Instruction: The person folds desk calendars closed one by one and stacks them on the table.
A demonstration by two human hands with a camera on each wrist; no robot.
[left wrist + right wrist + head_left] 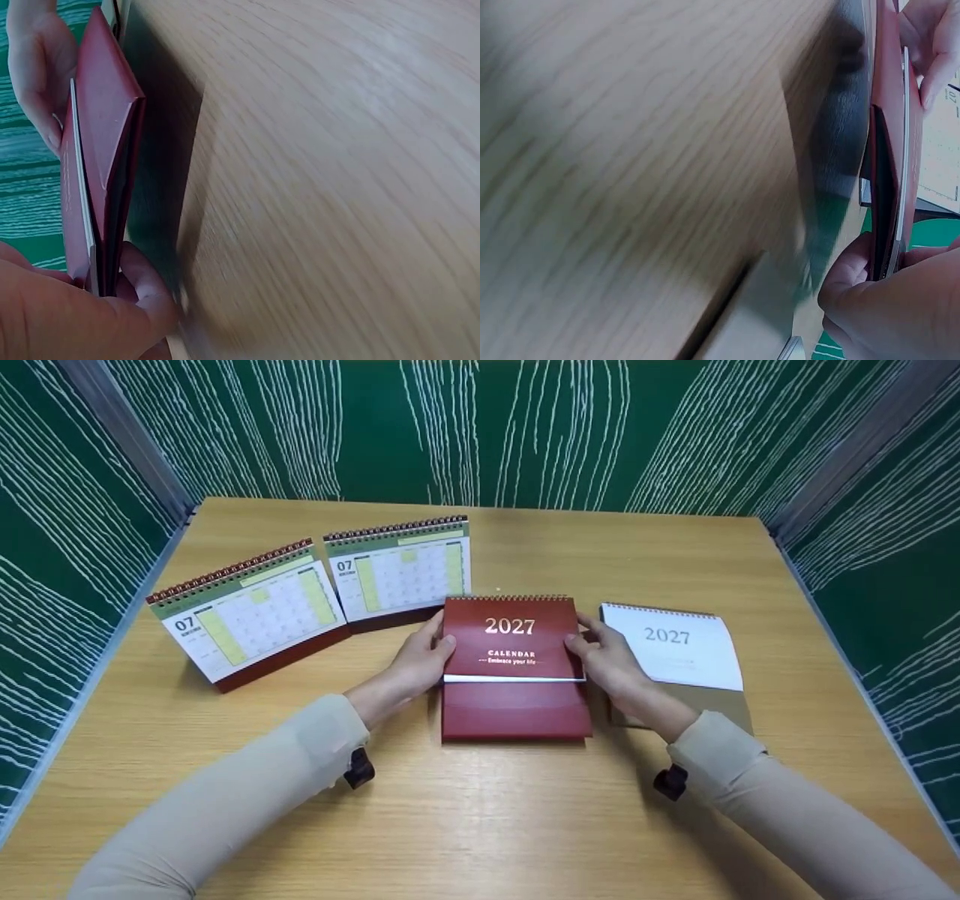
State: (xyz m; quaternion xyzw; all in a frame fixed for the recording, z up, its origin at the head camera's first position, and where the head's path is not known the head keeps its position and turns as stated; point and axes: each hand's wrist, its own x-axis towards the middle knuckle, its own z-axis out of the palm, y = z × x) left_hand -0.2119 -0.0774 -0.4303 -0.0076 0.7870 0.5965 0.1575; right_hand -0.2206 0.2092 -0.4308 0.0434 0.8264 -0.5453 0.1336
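Note:
Between both hands is a red spiral-bound desk calendar (513,637) with "2027" in pale print on its cover. My left hand (420,656) grips its left edge, thumb on the cover and fingers behind. On the opposite edge my right hand (611,656) pinches it the same way. In the left wrist view the red calendar (105,127) stays nearly folded flat, its base panel close behind the pages, with a shadow on the table beside it. The right wrist view shows the fingers (847,270) curled behind the calendar's edge.
Two desk calendars (259,615) (401,574) stand propped at the left, both showing month 07. A white-covered "2027" calendar (675,649) with a brown base lies right of the right hand. The wooden table (480,825) is bounded by green, white-streaked walls (375,435).

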